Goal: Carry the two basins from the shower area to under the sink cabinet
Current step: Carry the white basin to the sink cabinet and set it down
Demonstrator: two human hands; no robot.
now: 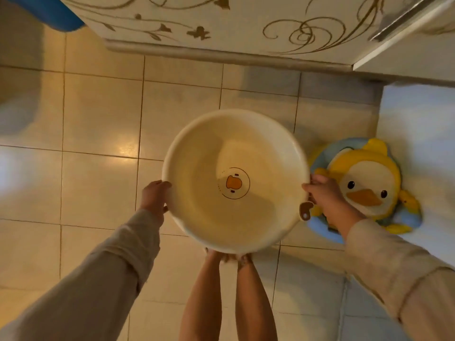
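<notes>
A round cream basin (209, 148) with an orange duck face printed on its bottom hangs level above the tiled floor, in front of my bare legs. My left hand (155, 196) grips its left rim. My right hand (322, 193) grips the right rim beside a small brown hanging tab. Whether a second basin is nested under it cannot be told from above. The cabinet (221, 28), white with gold swirl patterns, runs along the top of the view, and its lower edge stands off the floor.
A yellow and blue duck-shaped child seat (369, 183) sits on a white surface at the right, just behind my right hand. A blue container (49, 11) shows at the top left. Beige floor tiles (98, 119) stretch to the left.
</notes>
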